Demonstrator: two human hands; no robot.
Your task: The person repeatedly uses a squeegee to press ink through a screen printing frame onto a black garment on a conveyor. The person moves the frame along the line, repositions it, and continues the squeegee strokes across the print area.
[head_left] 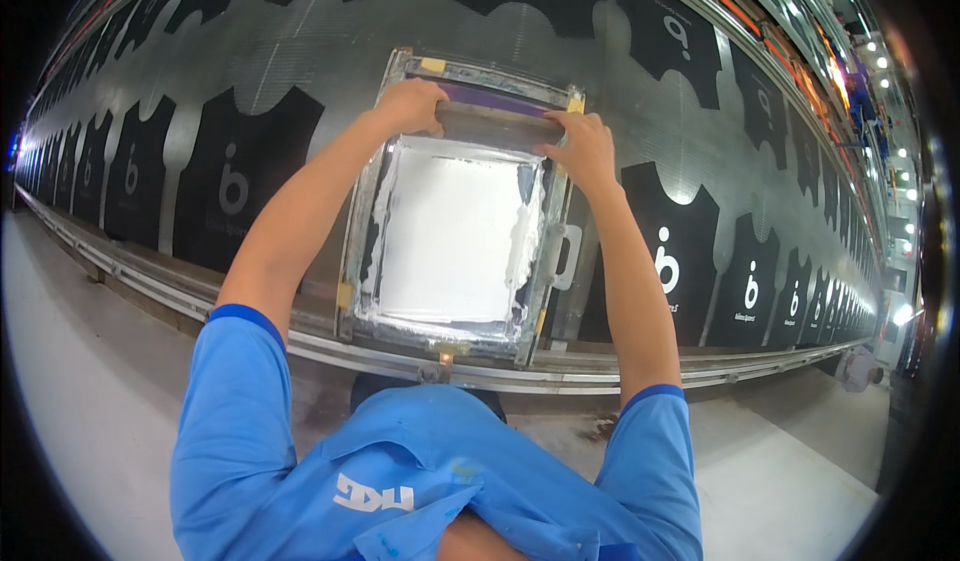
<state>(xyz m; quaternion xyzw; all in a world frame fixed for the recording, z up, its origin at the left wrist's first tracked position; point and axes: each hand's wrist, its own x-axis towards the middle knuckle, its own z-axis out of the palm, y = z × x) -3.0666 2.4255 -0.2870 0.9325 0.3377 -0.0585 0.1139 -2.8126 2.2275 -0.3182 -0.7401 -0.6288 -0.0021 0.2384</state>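
Observation:
A screen-printing frame (357, 231) lies in front of me on the long table, its mesh (450, 236) coated white with ragged white ink along the sides. Across the far end of it stretches a wide squeegee (490, 127), with a purple strip along its far edge. My left hand (412, 108) is closed on the squeegee's left end. At the opposite end my right hand (583, 148) grips it too, thumb on the near side. The squeegee's lower edge is hard to make out.
Black garment panels (245, 166) lie in rows along the grey table. Those to the right (650, 261) carry bright white prints; those to the left look fainter. A metal rail (590, 381) runs along the near edge. Another person (862, 106) stands far off at the right.

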